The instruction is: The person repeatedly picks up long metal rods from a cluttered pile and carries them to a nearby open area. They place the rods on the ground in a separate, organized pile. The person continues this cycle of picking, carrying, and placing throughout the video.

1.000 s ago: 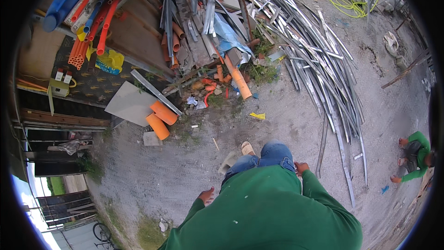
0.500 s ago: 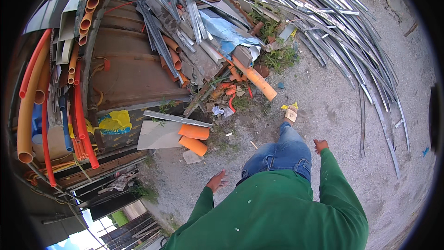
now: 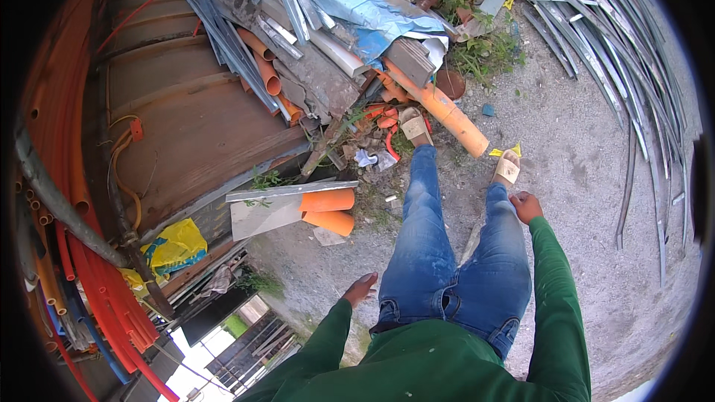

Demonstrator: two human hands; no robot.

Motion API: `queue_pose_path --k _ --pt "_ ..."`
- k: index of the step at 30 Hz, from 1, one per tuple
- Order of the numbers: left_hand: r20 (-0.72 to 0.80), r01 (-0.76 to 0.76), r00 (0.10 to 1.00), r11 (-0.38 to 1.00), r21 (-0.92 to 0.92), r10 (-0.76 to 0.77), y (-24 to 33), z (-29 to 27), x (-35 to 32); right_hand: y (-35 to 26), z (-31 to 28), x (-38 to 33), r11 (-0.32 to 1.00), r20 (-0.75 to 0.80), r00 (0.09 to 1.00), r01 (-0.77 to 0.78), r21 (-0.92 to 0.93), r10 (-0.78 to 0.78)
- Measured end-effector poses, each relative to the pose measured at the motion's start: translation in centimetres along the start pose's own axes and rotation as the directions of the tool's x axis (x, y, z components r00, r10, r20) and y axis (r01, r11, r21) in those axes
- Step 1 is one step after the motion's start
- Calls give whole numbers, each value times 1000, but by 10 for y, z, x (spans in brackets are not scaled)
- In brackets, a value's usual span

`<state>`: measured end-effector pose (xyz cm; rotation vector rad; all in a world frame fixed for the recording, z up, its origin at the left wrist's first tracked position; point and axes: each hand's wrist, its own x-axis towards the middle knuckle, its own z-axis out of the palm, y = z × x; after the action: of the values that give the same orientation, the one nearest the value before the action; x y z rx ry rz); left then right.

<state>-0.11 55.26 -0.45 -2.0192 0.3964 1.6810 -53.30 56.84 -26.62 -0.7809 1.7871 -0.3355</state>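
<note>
My left hand [image 3: 361, 288] hangs beside my left hip over the gravel, fingers stretched out and nothing in them. Close to my right knee is my right hand [image 3: 526, 207], its fingers loosely bent and no object showing in it. Ahead of the left hand, two short orange pipe pieces [image 3: 328, 222] lie on a grey board [image 3: 261, 217] along with a metal strip. Beyond my feet a longer orange pipe [image 3: 450, 117] sticks out of a scrap heap, between the left foot and the right one. Neither hand touches any of these.
Long metal strips [image 3: 629, 52] lie spread over the gravel at right. A blue sheet [image 3: 365, 4] covers part of the heap. Red pipes [image 3: 112, 298] fill a rack at left, near a yellow plastic bag [image 3: 177, 247]. Some yellow scrap lies by my right foot.
I have stepped forward: the left foot now shows beside the heap, and both legs are in view. The view has shifted, with the rack lower at left. Both hands still hold nothing visible.
</note>
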Motion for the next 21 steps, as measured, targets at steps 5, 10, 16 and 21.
queue_pose_path --k 5,10,16,21 --pt "-17 -114 993 994 -4 113 67 -56 81 -141 9 55 931 -150 965 248 266 -214" --pt "-232 -489 849 872 -7 475 151 -119 154 -339 23 141 755 -328 712 656 -4 -621" --pt "-384 -656 620 720 227 685 316 -221 203 -534 54 328 592 -198 569 682 -430 -798" --pt "-485 -758 296 511 405 823 478 -332 215 -613 92 429 748 -259 929 28 -663 -263"
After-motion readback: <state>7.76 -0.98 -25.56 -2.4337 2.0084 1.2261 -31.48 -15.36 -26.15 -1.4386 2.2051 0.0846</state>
